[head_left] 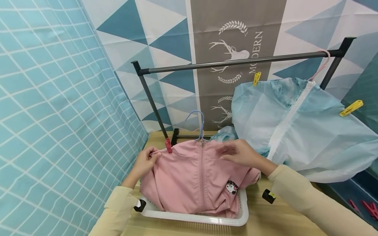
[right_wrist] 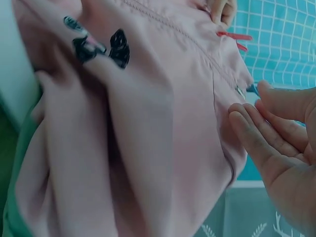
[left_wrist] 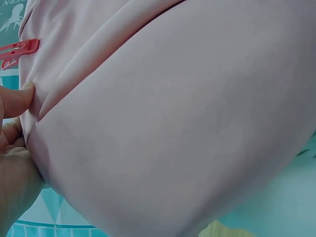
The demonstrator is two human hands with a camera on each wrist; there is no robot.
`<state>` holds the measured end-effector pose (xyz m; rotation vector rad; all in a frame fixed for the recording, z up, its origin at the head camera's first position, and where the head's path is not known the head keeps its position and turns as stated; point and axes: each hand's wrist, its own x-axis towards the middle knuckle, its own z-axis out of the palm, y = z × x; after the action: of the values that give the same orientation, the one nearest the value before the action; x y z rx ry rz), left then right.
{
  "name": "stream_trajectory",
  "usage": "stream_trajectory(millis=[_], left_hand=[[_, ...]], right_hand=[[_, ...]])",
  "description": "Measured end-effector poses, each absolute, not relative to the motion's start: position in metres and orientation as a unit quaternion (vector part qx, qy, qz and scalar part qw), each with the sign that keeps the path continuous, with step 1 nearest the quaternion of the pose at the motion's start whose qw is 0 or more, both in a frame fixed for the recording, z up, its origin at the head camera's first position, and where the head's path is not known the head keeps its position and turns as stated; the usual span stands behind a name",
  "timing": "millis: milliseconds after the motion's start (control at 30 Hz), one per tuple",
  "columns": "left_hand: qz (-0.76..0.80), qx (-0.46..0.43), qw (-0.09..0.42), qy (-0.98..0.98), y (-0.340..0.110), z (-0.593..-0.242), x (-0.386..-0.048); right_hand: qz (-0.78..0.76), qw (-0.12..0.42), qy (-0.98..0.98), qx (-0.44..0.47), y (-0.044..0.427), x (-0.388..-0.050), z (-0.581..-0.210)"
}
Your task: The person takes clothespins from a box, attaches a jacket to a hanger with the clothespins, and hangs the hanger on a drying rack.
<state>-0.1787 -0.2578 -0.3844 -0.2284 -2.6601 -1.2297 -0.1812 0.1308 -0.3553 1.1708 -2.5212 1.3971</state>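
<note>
A pink zipped jacket (head_left: 186,183) hangs on a blue hanger (head_left: 202,126), its lower part in a white basket (head_left: 195,219). My left hand (head_left: 145,163) pinches the jacket's left shoulder edge, beside a red clip (head_left: 168,145) fastened there. In the left wrist view the thumb presses the pink cloth (left_wrist: 148,118) below the red clip (left_wrist: 22,48). My right hand (head_left: 240,153) is at the jacket's right shoulder, fingers extended and slightly bent. In the right wrist view the right hand (right_wrist: 281,133) has its fingertips against or just before the cloth, with a gap below the thumb.
A dark metal rack (head_left: 236,62) stands behind. On its right side hangs a pale blue garment (head_left: 322,131) with yellow clips (head_left: 351,108) on a pink hanger (head_left: 322,65). Red clips (head_left: 369,209) lie in a dark blue container (head_left: 351,193) at the lower right. A tiled blue wall covering is at left.
</note>
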Motion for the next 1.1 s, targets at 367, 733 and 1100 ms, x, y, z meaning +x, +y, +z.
stream_trajectory(millis=[367, 733, 1100], left_hand=[[-0.408, -0.058, 0.094, -0.906, -0.261, -0.393, -0.166], [-0.406, -0.070, 0.105, -0.905, -0.263, -0.393, -0.162], [-0.405, -0.076, 0.102, -0.905, -0.264, -0.378, -0.169]], right_hand=[[0.459, 0.040, -0.815, 0.350, 0.177, -0.163, -0.369], [0.463, 0.034, -0.827, 0.316, 0.242, -0.150, -0.388], [0.423, 0.054, -0.873, 0.238, 0.296, -0.149, -0.385]])
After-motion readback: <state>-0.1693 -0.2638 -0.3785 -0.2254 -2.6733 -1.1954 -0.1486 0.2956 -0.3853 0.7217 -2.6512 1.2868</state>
